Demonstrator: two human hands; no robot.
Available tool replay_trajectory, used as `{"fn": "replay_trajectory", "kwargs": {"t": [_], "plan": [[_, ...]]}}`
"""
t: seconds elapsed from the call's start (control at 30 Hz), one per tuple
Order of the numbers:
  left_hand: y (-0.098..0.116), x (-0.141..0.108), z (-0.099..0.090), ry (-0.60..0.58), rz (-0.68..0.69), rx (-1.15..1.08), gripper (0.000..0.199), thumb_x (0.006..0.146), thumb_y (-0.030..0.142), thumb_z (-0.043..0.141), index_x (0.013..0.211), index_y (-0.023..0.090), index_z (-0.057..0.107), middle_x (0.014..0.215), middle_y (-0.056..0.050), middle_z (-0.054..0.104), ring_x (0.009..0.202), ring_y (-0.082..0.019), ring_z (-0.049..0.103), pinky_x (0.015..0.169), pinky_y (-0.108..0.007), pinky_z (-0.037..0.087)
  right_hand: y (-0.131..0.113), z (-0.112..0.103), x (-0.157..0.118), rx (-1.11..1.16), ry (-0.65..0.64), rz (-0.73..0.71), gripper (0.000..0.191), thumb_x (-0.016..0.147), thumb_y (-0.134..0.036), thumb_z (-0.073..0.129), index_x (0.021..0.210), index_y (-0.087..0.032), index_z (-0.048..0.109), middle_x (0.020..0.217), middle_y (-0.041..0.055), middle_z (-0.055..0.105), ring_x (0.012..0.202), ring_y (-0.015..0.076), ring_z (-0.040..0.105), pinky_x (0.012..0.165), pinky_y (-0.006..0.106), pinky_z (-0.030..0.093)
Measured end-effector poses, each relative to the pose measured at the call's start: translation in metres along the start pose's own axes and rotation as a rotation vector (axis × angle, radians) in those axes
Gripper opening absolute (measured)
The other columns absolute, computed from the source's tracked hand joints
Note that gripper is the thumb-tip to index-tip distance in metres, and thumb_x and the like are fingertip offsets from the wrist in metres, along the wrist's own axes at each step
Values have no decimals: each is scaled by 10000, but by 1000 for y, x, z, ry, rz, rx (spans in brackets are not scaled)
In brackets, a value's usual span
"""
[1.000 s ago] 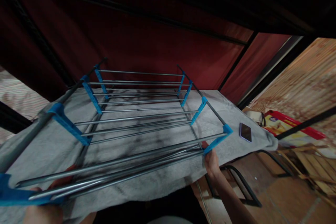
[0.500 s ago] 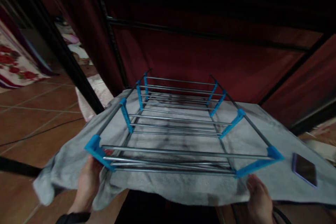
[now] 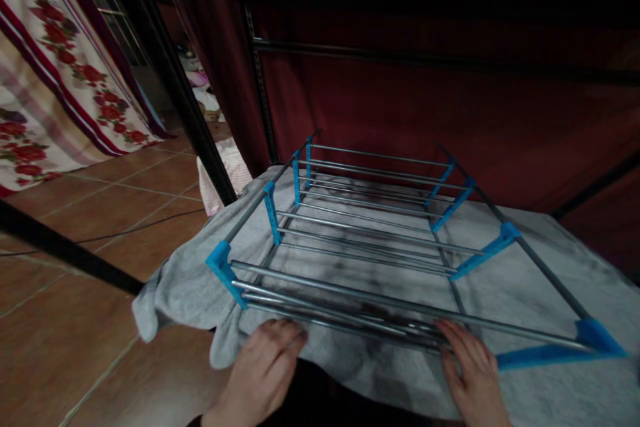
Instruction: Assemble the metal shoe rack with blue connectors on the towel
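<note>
A rack of grey metal tubes [image 3: 360,288] with blue plastic connectors [image 3: 273,212] lies on a grey cloth [image 3: 190,287]. Several loose-looking thin rods [image 3: 345,317] run slantwise within its near end. My left hand [image 3: 263,373] is over the cloth's front edge, just short of the nearest rods, its fingers loosely bent and its thumb hidden. Across from it, my right hand [image 3: 473,373] reaches to the right ends of those rods. Its fingers are stretched out with the fingertips at the rods, and the thumb is apart.
Black metal posts [image 3: 175,80] stand to the left, and a dark red curtain [image 3: 380,107] hangs behind the rack. A floral cloth [image 3: 60,73] hangs at far left above the brown tiled floor [image 3: 75,327]. A dark cable [image 3: 135,230] crosses the floor.
Both hands have come inward from the rack's near corners to its front rods. My left hand has left the left blue corner. The view has turned left, and the phone is out of sight.
</note>
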State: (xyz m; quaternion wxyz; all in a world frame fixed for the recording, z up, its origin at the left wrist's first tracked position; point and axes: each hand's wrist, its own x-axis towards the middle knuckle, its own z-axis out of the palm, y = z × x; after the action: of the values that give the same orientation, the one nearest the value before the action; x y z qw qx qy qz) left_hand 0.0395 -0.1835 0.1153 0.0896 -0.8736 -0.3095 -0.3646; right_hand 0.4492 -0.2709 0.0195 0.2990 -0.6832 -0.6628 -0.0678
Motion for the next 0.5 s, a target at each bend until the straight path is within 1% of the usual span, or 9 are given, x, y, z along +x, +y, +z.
{"fn": "replay_trajectory", "kwargs": {"t": [0.07,0.1,0.13,0.2,0.27,0.33,0.37,0.43,0.5], "plan": [[20,13,17,-162,112,-7,406,915,46,477,1259,201,627,1184,-57,714,1168,-200,609,1038,-351,488,6,4,3,-101,-83,-131,407,973,-368,451,1357,-283,557,1278,55,681,1180,264,627,1144,546,281],[27,20,26,-228,124,-8,442,915,53,472,1306,212,603,1247,-48,697,1221,-201,584,1075,-360,468,9,6,3,-125,-109,-160,412,977,-370,452,1369,-285,550,1256,50,694,1158,256,641,1159,555,249],[32,26,35,-284,123,-15,480,909,54,475,1347,224,576,1303,-41,674,1263,-201,560,1101,-370,453,13,8,3,-132,-125,-170,406,982,-377,452,1363,-284,557,1230,47,707,1136,251,653,1167,556,235],[37,39,51,-361,127,-44,535,890,50,492,1393,231,536,1380,-44,630,1310,-201,528,1128,-389,439,20,10,1,-116,-144,-143,371,988,-399,447,1302,-291,612,1166,43,732,1100,249,671,1167,548,250],[40,49,59,-382,166,-74,535,888,62,506,1398,224,531,1406,-52,613,1321,-203,523,1135,-397,438,24,11,2,-80,-149,-87,339,982,-427,450,1208,-318,678,1111,35,749,1069,255,685,1164,546,278],[42,57,58,-359,224,-95,485,912,90,505,1377,218,551,1394,-47,626,1310,-198,534,1131,-383,441,25,9,5,-32,-165,-30,333,963,-439,471,1179,-342,706,1139,29,748,1093,267,680,1166,549,303],[42,61,53,-330,260,-96,447,930,107,500,1357,216,570,1371,-38,644,1296,-191,546,1128,-365,440,25,7,7,3,-176,-9,335,948,-438,487,1178,-350,714,1172,25,741,1119,272,673,1165,548,322],[39,66,37,-266,336,-81,372,968,139,477,1304,216,617,1306,-11,689,1254,-172,575,1127,-316,428,22,0,12,111,-198,43,341,906,-447,526,1163,-362,734,1228,17,723,1158,283,660,1131,528,404],[29,70,13,-211,402,-45,349,992,150,441,1261,217,654,1244,8,723,1210,-159,602,1120,-272,413,17,-13,14,286,-239,151,340,828,-496,590,1093,-378,768,1202,17,733,1138,304,673,1043,503,513]]}}
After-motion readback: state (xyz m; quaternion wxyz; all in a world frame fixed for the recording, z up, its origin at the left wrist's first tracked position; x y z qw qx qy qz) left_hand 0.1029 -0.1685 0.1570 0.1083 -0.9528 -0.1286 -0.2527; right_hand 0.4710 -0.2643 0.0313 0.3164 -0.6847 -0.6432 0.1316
